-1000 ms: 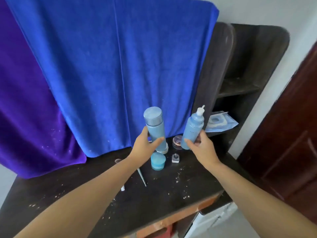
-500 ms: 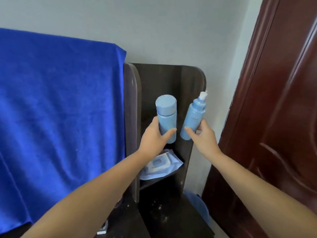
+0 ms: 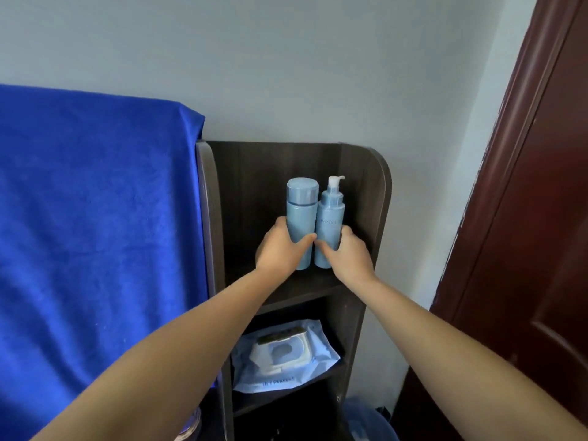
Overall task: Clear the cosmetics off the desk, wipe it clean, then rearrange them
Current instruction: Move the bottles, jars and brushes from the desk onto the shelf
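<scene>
Two light-blue cosmetic bottles stand upright side by side on the top shelf (image 3: 305, 286) of a dark wooden shelf unit. My left hand (image 3: 281, 249) wraps around the capped bottle (image 3: 300, 214) on the left. My right hand (image 3: 348, 254) grips the pump bottle (image 3: 330, 218) with its white nozzle on the right. The bottles touch each other, and their bases sit at the shelf board. The desk top itself is out of view.
A blue towel (image 3: 95, 233) hangs to the left of the shelf unit. On the lower shelf lies a pack of wet wipes (image 3: 283, 356). A dark red door (image 3: 534, 218) fills the right side. A blue bin (image 3: 369, 421) sits on the floor below.
Both hands carried the bottles from above the desk up and right into the shelf unit, bringing them together and upright on the top shelf. The view swung right and up.
</scene>
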Demonstrator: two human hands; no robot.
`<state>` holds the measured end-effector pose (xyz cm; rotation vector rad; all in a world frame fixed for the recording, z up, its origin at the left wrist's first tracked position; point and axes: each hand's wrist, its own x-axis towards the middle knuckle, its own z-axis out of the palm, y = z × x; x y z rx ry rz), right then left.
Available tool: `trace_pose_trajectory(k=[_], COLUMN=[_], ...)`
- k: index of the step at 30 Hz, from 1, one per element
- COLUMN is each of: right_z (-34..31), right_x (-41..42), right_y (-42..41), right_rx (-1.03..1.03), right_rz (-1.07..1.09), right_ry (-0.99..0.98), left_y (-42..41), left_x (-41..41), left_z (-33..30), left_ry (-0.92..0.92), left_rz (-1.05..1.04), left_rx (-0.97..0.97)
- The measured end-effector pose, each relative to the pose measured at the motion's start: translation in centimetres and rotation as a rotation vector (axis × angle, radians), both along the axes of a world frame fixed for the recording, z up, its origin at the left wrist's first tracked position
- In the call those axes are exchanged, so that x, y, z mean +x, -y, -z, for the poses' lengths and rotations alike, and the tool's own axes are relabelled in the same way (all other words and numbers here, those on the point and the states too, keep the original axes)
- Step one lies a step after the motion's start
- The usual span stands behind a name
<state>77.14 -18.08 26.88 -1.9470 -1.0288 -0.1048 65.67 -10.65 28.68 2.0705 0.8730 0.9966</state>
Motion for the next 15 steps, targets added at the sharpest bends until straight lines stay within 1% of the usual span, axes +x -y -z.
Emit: trace_pose_trajectory(k=[5,10,15], right_z=[1.2,1.7,1.4], right_x=[1.0,1.4,1.8], right_y=[-1.1,-1.7,-2.6], right_rx=[0.014,0.024,-0.019], right_rz=[0.017,-0.013,0.045], right_ry=[-0.02,-0.003,-0.005], left_y=[-0.8,-1.8,-2.4], left_x=[0.9,1.7,2.9], left_z=[1.0,1.5,1.8], left_ry=[-0.074,-0.077,-0.152], left_rz=[-0.055,-0.008,-0.043], left_rx=[0.002,0.003,0.004])
